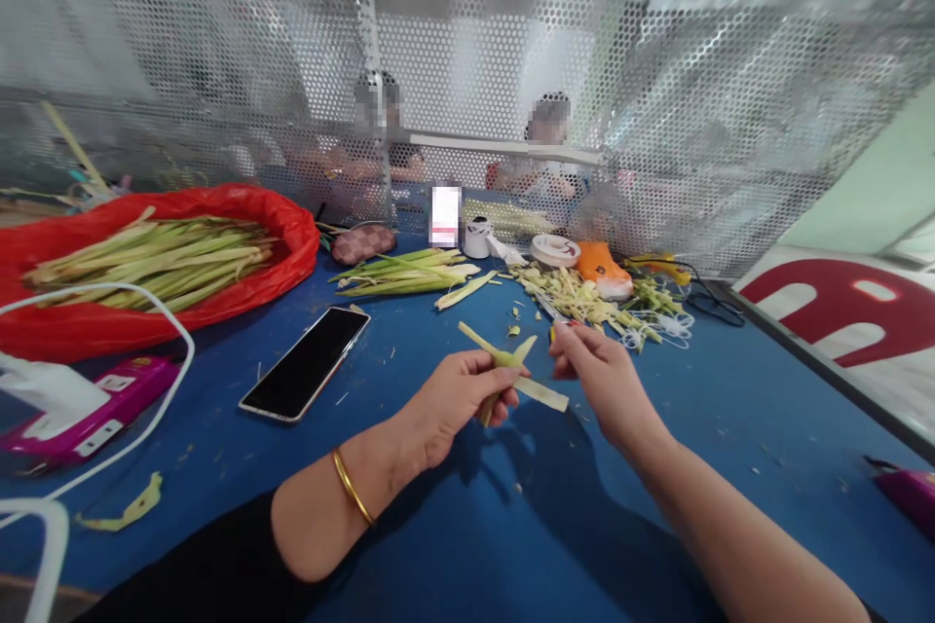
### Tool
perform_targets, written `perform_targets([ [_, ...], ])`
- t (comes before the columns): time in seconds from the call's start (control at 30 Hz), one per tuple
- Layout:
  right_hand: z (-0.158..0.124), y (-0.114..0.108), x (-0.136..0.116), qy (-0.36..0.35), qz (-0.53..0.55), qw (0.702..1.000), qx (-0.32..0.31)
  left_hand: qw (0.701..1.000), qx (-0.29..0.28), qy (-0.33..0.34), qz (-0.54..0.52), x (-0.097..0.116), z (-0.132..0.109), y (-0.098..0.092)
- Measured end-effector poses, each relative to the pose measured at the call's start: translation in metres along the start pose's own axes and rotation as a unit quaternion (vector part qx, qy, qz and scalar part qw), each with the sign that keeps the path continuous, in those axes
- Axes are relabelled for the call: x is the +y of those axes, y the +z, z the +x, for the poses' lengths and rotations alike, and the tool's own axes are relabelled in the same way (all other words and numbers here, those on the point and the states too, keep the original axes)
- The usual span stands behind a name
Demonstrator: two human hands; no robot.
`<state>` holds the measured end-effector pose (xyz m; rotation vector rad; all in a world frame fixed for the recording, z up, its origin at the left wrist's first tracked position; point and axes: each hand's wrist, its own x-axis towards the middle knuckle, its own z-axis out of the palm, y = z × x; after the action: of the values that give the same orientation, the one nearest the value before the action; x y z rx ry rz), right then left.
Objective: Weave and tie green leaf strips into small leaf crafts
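My left hand is closed on a folded piece of pale green leaf strips held just above the blue table. Strip ends stick out up-left and down-right of the fingers. My right hand hovers just to the right, fingers pinched together near the piece; what they hold is too small to make out. A gold bangle sits on my left wrist.
A red bag of green leaf strips lies at the left. A black phone lies nearby, more strips and scraps beyond. A pink device with white cable at far left. Perforated metal screen behind, people past it.
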<state>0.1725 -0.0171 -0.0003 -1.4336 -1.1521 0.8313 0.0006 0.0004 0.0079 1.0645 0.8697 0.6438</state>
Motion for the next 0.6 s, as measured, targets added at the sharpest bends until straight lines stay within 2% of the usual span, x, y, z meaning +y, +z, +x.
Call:
perform_targets([
  [0.07,-0.001,0.002,0.0,0.074,0.028,0.991,-0.111,1.0,-0.005,0.009,0.004,0.0,-0.001,0.0],
  [0.13,-0.005,0.006,-0.001,0.1,0.079,0.977,-0.17,0.999,-0.029,0.004,0.019,0.0,-0.002,0.001],
  [0.27,-0.01,0.011,-0.002,0.066,0.098,0.985,-0.123,0.997,-0.059,-0.021,0.041,-0.002,-0.005,0.004],
  [0.47,-0.006,0.012,0.006,0.012,0.067,0.997,-0.031,0.998,-0.041,-0.028,0.05,-0.005,-0.003,0.006],
  [0.6,0.001,0.009,0.009,0.017,0.047,0.997,-0.055,0.998,-0.019,-0.045,0.028,-0.004,-0.002,0.006],
])
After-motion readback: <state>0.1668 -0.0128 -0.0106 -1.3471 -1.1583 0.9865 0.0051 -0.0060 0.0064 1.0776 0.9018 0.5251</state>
